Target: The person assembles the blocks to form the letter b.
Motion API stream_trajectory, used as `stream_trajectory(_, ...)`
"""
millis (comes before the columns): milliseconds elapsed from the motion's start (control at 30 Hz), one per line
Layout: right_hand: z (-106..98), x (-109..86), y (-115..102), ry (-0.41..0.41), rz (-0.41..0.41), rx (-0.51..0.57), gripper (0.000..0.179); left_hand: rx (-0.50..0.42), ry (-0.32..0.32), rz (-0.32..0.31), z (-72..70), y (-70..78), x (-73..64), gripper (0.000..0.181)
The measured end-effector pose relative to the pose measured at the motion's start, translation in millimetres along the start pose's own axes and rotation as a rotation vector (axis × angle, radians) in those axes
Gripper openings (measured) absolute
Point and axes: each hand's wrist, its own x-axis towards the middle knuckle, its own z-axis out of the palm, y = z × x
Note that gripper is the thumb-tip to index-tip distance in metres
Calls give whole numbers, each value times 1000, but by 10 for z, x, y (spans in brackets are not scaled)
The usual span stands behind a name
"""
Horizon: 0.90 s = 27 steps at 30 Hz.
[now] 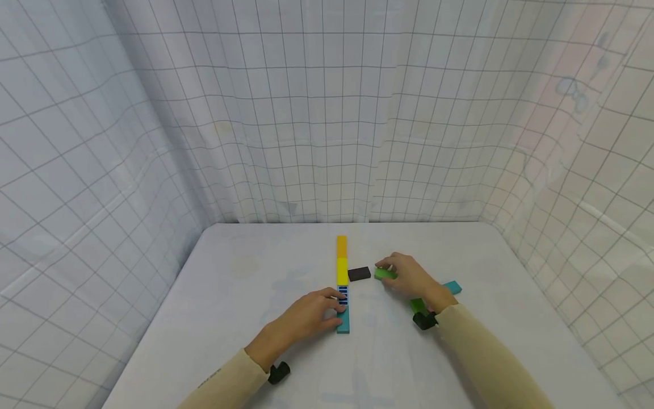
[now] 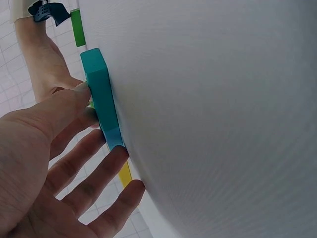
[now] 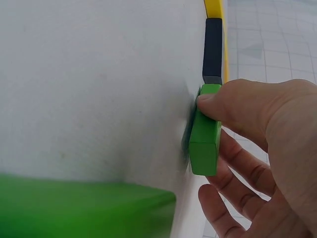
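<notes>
A straight row runs away from me: a teal block (image 1: 344, 325) nearest, then a blue striped block (image 1: 343, 289), a yellow block (image 1: 342, 271) and an orange block (image 1: 342, 246). My left hand (image 1: 306, 315) lies at the left side of this row, its loose fingers touching the blue and teal blocks. A black block (image 1: 359, 274) juts out to the right from beside the yellow one. Right of it, my right hand (image 1: 409, 276) pinches a light green block (image 3: 204, 126) between thumb and fingers, its end close to the black block in the right wrist view.
A darker green block (image 1: 418, 306) lies under the right wrist, and another teal block (image 1: 452, 287) sits beyond that forearm. White cloth covers the table (image 1: 245, 267). Grid-patterned curtains (image 1: 317, 142) hang behind and on both sides.
</notes>
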Motion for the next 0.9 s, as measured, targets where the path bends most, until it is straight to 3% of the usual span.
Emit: stream_trajectory(900, 32, 35, -50, -13, 13, 15, 42, 9, -11, -19, 29, -33, 6, 36)
